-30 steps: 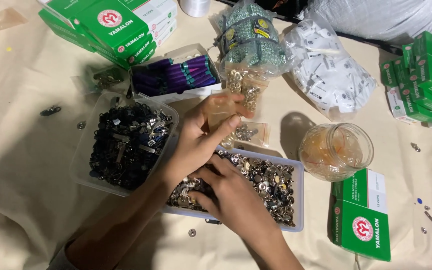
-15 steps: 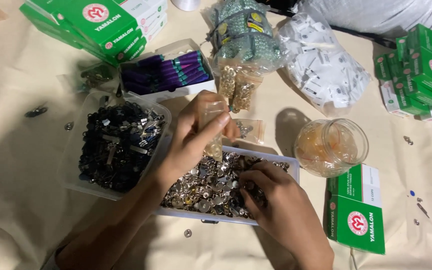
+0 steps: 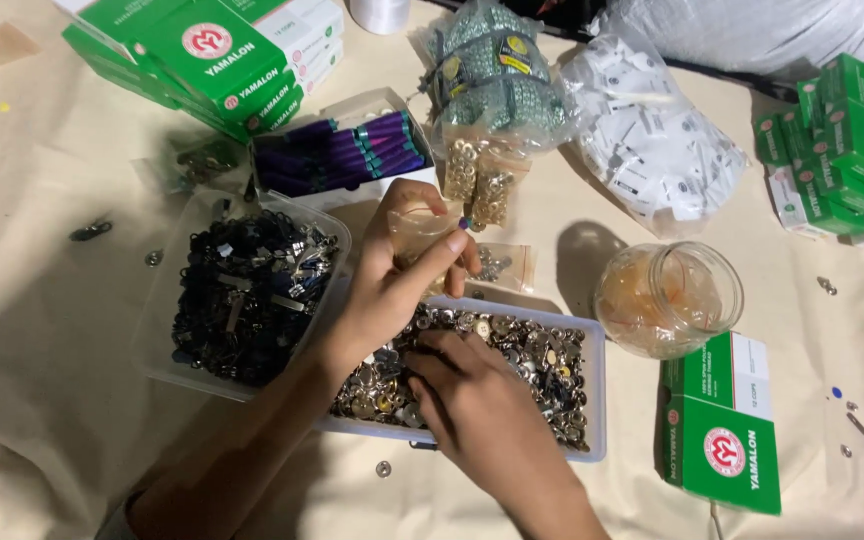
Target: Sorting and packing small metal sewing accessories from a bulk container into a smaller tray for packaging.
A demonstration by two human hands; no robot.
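Observation:
My left hand (image 3: pixel 392 285) holds a small clear plastic bag (image 3: pixel 414 226) upright above the far edge of a clear tray (image 3: pixel 597 400). The tray is filled with small silver and gold metal fasteners (image 3: pixel 542 365). My right hand (image 3: pixel 472 410) rests palm-down in this tray, its fingertips buried in the fasteners near the left middle. Whether those fingers pinch anything is hidden. The two hands are close together, the left just above and behind the right.
A clear tray of black metal pieces (image 3: pixel 252 290) sits left of the hands. Behind are a box of purple spools (image 3: pixel 342 155), bags of gold rings (image 3: pixel 477 180), a bag of white parts (image 3: pixel 652 150) and a glass jar (image 3: pixel 667 300). Green boxes (image 3: pixel 722 430) lie around.
My right hand went to the right side of the fastener tray, then came back to its left middle. My left hand kept hold of the small bag and raised it slightly.

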